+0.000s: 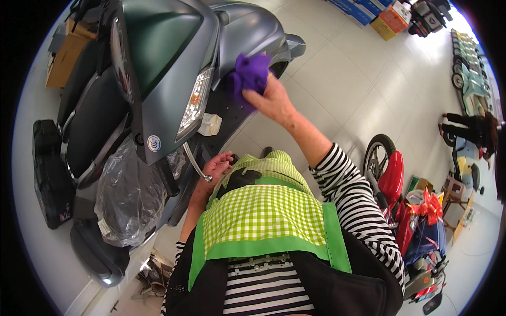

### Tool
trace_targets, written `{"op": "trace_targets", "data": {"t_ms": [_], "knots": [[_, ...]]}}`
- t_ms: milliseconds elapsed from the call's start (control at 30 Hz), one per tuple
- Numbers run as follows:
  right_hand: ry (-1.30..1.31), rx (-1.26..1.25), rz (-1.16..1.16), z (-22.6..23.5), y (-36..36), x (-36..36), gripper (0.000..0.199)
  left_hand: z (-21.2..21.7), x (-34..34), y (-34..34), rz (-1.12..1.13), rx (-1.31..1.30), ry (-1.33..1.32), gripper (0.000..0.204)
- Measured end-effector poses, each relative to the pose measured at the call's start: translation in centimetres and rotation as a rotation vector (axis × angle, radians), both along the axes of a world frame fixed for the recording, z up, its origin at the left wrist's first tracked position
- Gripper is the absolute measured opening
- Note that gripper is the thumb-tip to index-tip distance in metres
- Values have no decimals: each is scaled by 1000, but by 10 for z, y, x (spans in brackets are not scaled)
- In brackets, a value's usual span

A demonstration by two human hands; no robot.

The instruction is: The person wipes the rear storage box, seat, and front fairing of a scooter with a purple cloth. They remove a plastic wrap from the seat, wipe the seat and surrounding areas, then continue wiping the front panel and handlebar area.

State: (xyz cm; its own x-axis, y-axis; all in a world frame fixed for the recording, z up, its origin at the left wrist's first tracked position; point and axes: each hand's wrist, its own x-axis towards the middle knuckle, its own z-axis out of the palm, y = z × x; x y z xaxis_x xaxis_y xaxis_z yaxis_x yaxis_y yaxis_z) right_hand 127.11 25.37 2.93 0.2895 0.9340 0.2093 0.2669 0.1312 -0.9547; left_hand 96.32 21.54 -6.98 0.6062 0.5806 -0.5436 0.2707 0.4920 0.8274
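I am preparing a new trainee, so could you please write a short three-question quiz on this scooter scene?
1. Which hand presses the purple cloth on the grey scooter?
2. True or false: the left hand also holds a cloth.
3. What covers the scooter's part beside the black seat: A clear plastic wrap, B a blanket, C cardboard?

Key
1. The right hand, its grip closed on the cloth against the front panel.
2. False; it rests by a metal lever, with no cloth in it.
3. A.
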Motion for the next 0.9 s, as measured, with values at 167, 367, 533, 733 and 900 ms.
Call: {"op": "trace_targets", "data": {"t_ms": [167, 367, 533, 733, 900], "knots": [[-622, 68, -74, 4, 58, -5, 40, -29, -3, -38, 58, -36, 6, 41], [-481, -28, -299, -52, 77, 37, 44, -92, -28, -66, 57, -25, 54, 37], [86, -145, -401, -103, 70, 80, 45, -108, -34, -56, -55, 99, 243, 35], [679, 202, -464, -33, 56, 87, 18, -45, -22, -11, 323, -98, 76, 44], [793, 533, 34, 113, 65, 57, 21, -4, -18, 15, 278, 57, 78, 43]]}}
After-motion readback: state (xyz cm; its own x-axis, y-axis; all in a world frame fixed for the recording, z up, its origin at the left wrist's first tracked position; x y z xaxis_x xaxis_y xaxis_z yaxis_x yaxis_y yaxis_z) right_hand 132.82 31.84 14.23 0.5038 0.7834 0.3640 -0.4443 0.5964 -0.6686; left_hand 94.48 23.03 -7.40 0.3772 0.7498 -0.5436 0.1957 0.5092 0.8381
